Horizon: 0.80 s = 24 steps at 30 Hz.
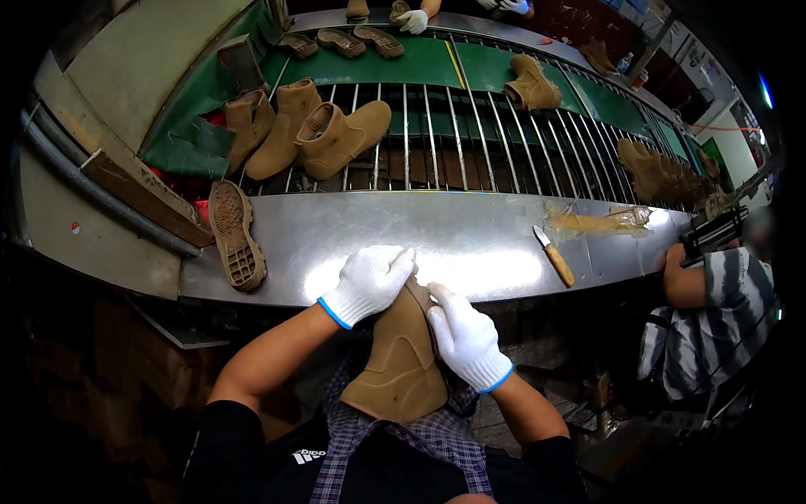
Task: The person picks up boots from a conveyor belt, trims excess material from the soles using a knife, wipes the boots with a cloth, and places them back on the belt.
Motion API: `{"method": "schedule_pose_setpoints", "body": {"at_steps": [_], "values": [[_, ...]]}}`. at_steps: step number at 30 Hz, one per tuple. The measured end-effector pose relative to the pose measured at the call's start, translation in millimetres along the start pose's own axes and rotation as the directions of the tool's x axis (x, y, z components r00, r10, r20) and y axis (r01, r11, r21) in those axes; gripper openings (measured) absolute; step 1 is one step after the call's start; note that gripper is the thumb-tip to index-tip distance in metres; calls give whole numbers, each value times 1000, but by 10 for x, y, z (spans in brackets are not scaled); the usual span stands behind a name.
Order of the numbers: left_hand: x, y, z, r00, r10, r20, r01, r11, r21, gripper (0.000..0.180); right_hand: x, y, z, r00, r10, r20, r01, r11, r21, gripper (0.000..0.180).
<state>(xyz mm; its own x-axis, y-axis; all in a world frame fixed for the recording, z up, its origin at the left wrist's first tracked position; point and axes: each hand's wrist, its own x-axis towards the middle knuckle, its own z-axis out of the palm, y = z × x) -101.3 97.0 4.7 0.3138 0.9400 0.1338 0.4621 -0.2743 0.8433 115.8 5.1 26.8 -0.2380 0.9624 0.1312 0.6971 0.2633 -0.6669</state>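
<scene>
Boot, tan suede, stands in the person's lap at 6 o'clock, its shaft opening nearest the body and its far end hidden under the gloves at the near edge of the steel desk. The left hand, in a white knit glove, wraps over that far end from 10 o'clock, fingers curled together on it. The right hand, gloved the same, presses on the boot's right side, fingers clamped on it.

On the desk a knife with a wooden handle lies at 3 o'clock, well apart from the hands. A sole lies tread-up at 9 o'clock. Beyond the desk, at 12 o'clock, a barred conveyor carries more tan boots. A co-worker's arm in a striped sleeve shows at 3 o'clock.
</scene>
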Motion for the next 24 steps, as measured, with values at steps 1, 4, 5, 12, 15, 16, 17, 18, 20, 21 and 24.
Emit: {"method": "schedule_pose_setpoints", "body": {"at_steps": [1, 4, 5, 12, 15, 16, 17, 18, 20, 21, 24], "values": [[-25, -26, 11, 1000, -7, -14, 7, 1000, -12, 42, -12, 42, 28, 1000, 14, -21, -13, 999, 47, 41], [-41, -7, -13, 1000, -1, -15, 0, 1000, -28, 41, -99, 119, 84, 998, 8, 59, -11, 998, 56, 70], [-37, 4, -29, 1000, 4, -9, -4, 1000, -27, 40, -128, 115, 90, 996, -5, 87, 0, 999, 53, 78], [112, 69, -52, 961, 195, 197, -249, 920, 302, 49, -109, 459, 430, 998, -44, -47, 54, 970, 236, 70], [118, 77, -16, 969, 212, 129, -239, 938, 252, 42, 276, 725, 253, 990, -116, 76, 102, 981, 166, 47], [101, 83, -5, 977, 180, 115, -205, 944, 259, 42, 261, 730, 269, 989, -128, 74, 119, 986, 118, 45], [71, 68, -28, 984, 147, 96, -168, 948, 272, 42, 219, 717, 297, 979, -200, 38, 197, 978, 72, 47], [47, 48, -45, 991, 105, 80, -124, 952, 280, 43, 182, 448, 157, 978, -152, 144, 154, 988, 0, 48], [101, 158, -77, 993, 49, 110, -80, 951, 300, 43, 99, 167, -7, 963, -149, 223, 186, 971, -154, 56], [96, 194, -75, 992, 16, 125, -54, 949, 309, 43, 53, 134, -47, 955, -145, 260, 191, 968, -161, 59], [0, 18, 56, 981, 165, -104, -141, 968, 205, 41, -28, -2, -243, 914, -147, 377, 214, 966, -143, 76]]}}
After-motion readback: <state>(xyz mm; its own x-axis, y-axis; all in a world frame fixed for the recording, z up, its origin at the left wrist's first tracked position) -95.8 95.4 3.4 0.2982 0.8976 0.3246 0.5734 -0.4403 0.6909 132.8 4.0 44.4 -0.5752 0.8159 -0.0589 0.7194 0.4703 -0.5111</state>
